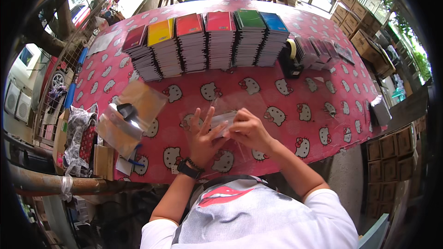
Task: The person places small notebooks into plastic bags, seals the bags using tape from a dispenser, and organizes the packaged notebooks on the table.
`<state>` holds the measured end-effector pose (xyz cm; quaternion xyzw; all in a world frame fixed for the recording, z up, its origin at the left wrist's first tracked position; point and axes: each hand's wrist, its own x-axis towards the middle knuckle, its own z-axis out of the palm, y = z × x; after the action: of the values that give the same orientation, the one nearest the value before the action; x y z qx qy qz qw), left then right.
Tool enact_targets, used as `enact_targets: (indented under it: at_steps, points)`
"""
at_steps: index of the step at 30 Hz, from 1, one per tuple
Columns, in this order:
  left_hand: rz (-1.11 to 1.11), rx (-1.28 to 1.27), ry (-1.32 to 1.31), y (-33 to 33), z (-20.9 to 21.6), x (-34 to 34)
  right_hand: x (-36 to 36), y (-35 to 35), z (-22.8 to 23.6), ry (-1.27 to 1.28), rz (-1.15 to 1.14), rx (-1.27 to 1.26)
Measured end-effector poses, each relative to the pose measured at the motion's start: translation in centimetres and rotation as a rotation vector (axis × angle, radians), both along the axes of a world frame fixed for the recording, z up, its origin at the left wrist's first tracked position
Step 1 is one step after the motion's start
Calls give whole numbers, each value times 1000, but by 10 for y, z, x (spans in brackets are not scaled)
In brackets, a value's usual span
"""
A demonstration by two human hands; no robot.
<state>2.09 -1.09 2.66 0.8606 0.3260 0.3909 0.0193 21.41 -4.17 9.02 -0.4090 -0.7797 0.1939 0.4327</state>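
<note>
In front of me, a clear plastic bag lies on the pink tablecloth with a small whitish piece on or in it. My left hand rests over its near left side, fingers spread and laid flat. Beside it, my right hand is closed in a pinch at the bag's right edge, close to the left fingertips. Exactly what the right fingertips grip is partly hidden, but it looks like the plastic. A dark watch and a bracelet circle my left wrist.
Several stacks of spiral notebooks line the far middle. A tape dispenser and packed bundles sit to their right. At left are plastic-covered brown sheets with scissors-like dark handles on top. Cardboard boxes stand beyond the table's right edge.
</note>
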Motion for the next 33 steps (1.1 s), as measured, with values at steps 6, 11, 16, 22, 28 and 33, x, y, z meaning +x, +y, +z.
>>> enact_targets:
  at_steps: [6, 11, 16, 22, 28, 33]
  points:
    - [49, -484, -434, -2, 22, 17, 24, 46, -21, 669, -109, -840]
    - [-167, -708, -297, 13, 24, 2, 2, 33, -40, 92, -149, -42]
    - [-210, -489, -295, 9, 19, -2, 18, 11, -29, 19, 45, 30]
    - [-110, -338, -270, -7, 11, 0, 14, 1, -37, -98, -46, 25]
    - [-15, -446, -449, -6, 6, 7, -4, 1, -44, -27, -185, -74]
    - [160, -555, -387, -3, 35, 15, -12, 19, -27, 193, -221, -421]
